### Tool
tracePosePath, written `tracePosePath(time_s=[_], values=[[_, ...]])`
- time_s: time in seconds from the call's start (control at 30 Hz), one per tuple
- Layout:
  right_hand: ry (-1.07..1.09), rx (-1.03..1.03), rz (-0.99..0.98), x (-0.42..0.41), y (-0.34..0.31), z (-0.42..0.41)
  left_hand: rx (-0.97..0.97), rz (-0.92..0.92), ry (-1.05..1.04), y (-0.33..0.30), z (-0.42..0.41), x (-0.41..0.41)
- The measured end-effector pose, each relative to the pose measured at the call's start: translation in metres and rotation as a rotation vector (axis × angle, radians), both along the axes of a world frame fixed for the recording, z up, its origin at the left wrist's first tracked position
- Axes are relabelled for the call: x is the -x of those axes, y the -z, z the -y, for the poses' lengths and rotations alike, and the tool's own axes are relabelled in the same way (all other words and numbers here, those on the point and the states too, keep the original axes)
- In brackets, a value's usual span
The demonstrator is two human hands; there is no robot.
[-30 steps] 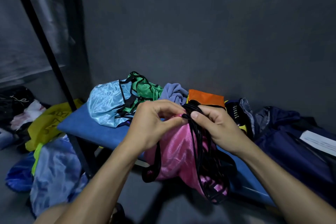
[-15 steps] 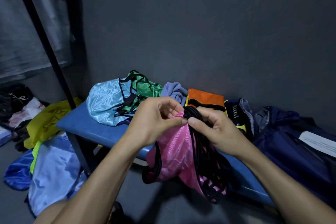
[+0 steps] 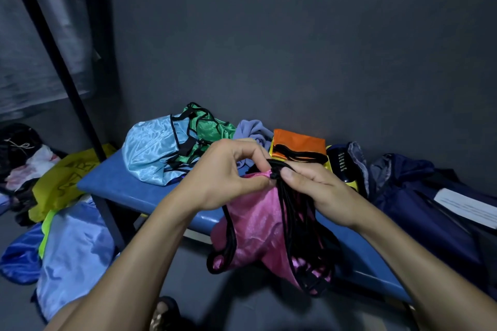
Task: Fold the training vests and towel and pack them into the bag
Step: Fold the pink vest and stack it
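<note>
A pink training vest (image 3: pixel 258 226) with black trim hangs in front of the blue bench (image 3: pixel 118 183). My left hand (image 3: pixel 226 177) pinches its top edge. My right hand (image 3: pixel 314 191) grips the bunched black straps beside it. The two hands touch at the vest's top. Behind them on the bench lie a light blue vest (image 3: pixel 150 153), a green vest (image 3: pixel 209 126), a lilac towel (image 3: pixel 252 129) and a folded orange vest (image 3: pixel 298 141) on a yellow one. A dark navy bag (image 3: pixel 419 209) sits at the right end of the bench.
A black post (image 3: pixel 61 70) rises at the bench's left end. On the floor to the left lie a yellow cloth (image 3: pixel 59 180), a pale blue cloth (image 3: pixel 75 255) and a royal blue cloth (image 3: pixel 18 258). A white paper (image 3: pixel 468 207) rests on the bag. The grey wall (image 3: pixel 295 48) stands close behind.
Both hands have stayed at the vest's top, working the fabric and straps together. The pink vest hangs much as before. The view has shifted slightly.
</note>
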State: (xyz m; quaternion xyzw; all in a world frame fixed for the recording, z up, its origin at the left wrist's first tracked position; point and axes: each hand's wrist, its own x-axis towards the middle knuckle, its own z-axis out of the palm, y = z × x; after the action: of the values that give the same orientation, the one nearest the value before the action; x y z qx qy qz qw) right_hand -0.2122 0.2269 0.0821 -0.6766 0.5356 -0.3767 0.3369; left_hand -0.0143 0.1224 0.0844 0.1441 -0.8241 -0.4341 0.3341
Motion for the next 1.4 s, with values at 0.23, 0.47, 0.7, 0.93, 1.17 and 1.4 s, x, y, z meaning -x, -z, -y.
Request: tracePosePath(time_s=[0.23, 0.47, 0.7, 0.93, 1.17, 1.4], values=[[0.194, -0.043, 0.214, 0.012, 0.026, -0.034, -0.073, 0.031, 0.043, -0.034, -0.007, 0.004], [0.491, 0.303, 0.256, 0.019, 0.073, -0.101, 0.046, 0.103, 0.084, -0.085, -0.017, 0.004], [0.462, 0.171, -0.138, 0.011, 0.099, -0.119, 0.071, 0.107, 0.169, -0.105, -0.020, -0.006], [0.479, 0.267, -0.340, -0.010, 0.092, -0.080, 0.123, 0.103, 0.221, -0.108, -0.017, -0.020], [0.335, 0.103, -0.190, -0.031, 0.115, -0.061, 0.130, 0.098, 0.187, -0.103, -0.013, -0.037], [0.609, 0.245, -0.424, -0.003, 0.101, -0.075, 0.314, 0.142, -0.069, -0.086, 0.012, -0.072]])
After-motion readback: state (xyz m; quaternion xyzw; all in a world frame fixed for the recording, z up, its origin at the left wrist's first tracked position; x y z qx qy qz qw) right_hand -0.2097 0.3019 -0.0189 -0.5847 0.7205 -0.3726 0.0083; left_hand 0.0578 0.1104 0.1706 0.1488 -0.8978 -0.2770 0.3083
